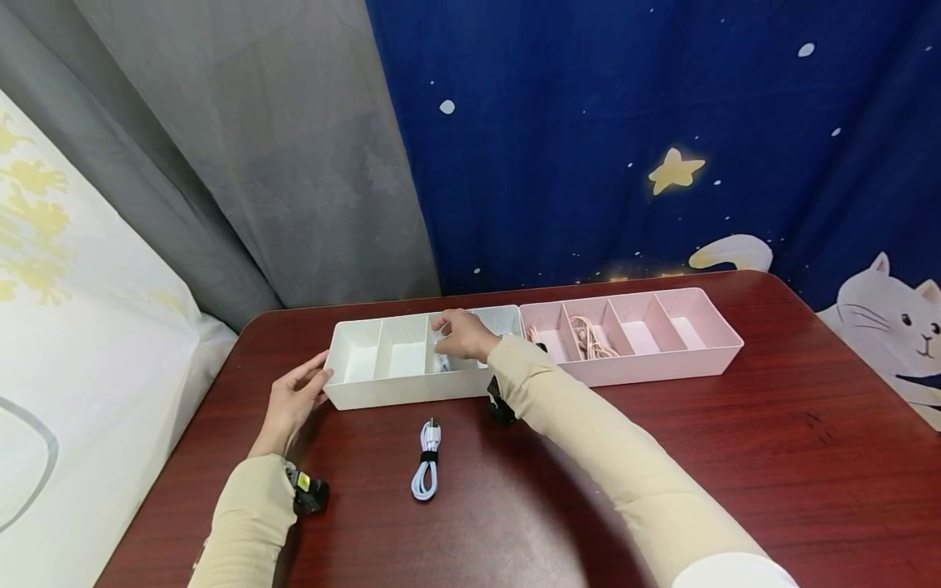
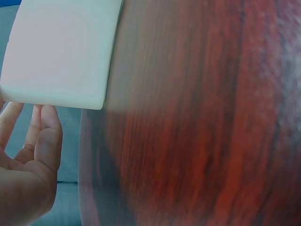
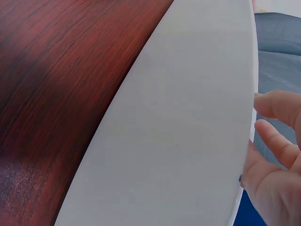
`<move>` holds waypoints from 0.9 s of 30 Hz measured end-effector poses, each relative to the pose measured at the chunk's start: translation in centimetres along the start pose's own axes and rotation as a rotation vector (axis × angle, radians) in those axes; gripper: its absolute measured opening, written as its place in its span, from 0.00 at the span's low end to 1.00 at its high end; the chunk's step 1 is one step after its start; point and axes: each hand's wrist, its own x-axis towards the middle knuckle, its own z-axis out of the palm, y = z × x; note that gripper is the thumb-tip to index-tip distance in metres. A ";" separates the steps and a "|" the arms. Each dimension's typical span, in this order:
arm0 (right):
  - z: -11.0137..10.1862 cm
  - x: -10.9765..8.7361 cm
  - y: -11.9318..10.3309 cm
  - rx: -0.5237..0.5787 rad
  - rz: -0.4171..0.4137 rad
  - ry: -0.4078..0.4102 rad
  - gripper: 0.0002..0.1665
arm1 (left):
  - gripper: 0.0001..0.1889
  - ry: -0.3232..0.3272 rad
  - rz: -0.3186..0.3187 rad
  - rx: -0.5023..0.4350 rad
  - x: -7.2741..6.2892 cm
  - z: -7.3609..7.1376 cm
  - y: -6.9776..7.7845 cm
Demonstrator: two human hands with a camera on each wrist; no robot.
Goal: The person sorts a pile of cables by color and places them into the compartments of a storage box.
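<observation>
A white divided box (image 1: 412,390) lies lengthwise toward the back of the table. At its left end, my left hand (image 1: 292,400) touches the end wall with extended fingers, also seen below the box corner in the left wrist view. My right hand (image 1: 466,335) is over the box's third compartment, thumb and fingers apart, with no held thing visible between them. Below it a pale blue and white item (image 1: 443,362) shows partly, its kind unclear. In the right wrist view the box's side wall hides some fingertips. A coiled white cable (image 1: 425,469) with a black tie lies in front of the box.
Against the white box's right end stands a pink divided box (image 1: 662,367). Coiled pinkish cables (image 1: 590,339) lie in its left compartments. The dark red table (image 1: 809,474) has its back edge against grey and blue curtains (image 1: 573,163).
</observation>
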 end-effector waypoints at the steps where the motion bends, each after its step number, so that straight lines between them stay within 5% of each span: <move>1: 0.0 0.0 0.0 0.000 0.002 0.002 0.20 | 0.25 0.002 -0.001 -0.001 0.0 0.0 0.0; 27: -0.8 -2.0 1.3 0.105 -0.147 0.142 0.17 | 0.25 0.016 0.000 -0.027 0.1 0.2 -0.1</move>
